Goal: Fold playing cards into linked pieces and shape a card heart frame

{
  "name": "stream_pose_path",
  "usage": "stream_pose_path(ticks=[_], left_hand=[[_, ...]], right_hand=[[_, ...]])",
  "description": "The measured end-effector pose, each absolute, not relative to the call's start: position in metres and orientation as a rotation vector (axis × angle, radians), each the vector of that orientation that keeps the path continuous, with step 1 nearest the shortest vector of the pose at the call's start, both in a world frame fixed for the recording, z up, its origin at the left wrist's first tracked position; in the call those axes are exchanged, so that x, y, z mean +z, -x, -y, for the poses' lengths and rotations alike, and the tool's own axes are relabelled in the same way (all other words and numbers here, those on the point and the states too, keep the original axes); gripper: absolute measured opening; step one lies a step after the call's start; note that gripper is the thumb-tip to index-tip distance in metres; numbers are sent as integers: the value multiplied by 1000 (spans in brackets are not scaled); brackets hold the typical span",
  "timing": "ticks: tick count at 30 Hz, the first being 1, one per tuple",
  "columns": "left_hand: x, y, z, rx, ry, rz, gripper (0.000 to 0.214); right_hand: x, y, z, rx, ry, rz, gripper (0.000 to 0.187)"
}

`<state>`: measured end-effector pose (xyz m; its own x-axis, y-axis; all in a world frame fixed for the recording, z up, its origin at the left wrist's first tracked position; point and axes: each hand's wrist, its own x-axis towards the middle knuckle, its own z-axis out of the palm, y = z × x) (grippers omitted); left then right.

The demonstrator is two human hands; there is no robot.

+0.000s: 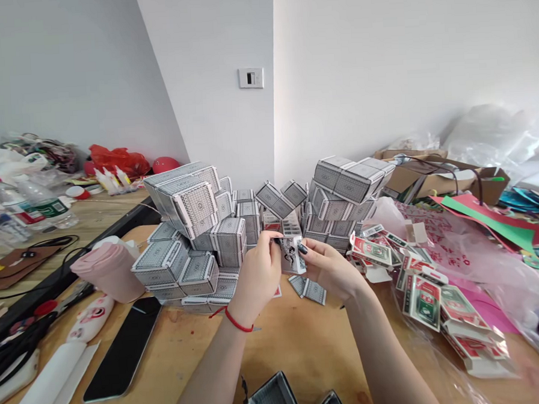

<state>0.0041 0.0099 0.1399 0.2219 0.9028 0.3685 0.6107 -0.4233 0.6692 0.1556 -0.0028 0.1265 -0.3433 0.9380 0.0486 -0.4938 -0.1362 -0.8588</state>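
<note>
My left hand (264, 261) pinches the left side of a playing card (289, 256) with a black-and-white picture. At the card's right edge, my right hand (329, 266), with dark nail polish, grips it between thumb and fingers. Whether more cards lie behind it, I cannot tell. Just below on the table are a few grey-backed cards (314, 290). Behind my hands rises a structure of grey-patterned card blocks (193, 209), stacked higher at left and right. Two blocks lean together in its middle. Near my body stand dark, open-topped card boxes (275, 397), partly cut off by the frame.
A black phone (123, 348), a pink cup (108, 271) and black-handled scissors (22, 347) lie to the left. Flattened red and green card packets (423, 302) pile up on the right beside clear plastic wrapping (485, 263). Plastic bottles (48, 201) stand at the far left.
</note>
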Motion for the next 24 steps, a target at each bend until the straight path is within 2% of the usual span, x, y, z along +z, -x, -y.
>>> stream_pose_path(ticks=[5,7,14,24], left_hand=[[142,-4,-11,1203,-2213,-1137,38],[146,-2,-10,1178,-2262,-1083,36],[147,4,-11,1156,-2384,-1173,27],[140,4,-14,1114,-2581,-1308,30]], right_hand=[[124,-157,0,1752,667,1028,23],[123,-157,0,1738,704,1045,24],[122,-158,-3,1649,833,1092,28],[123,-158,-3,1544,922,1062,29]])
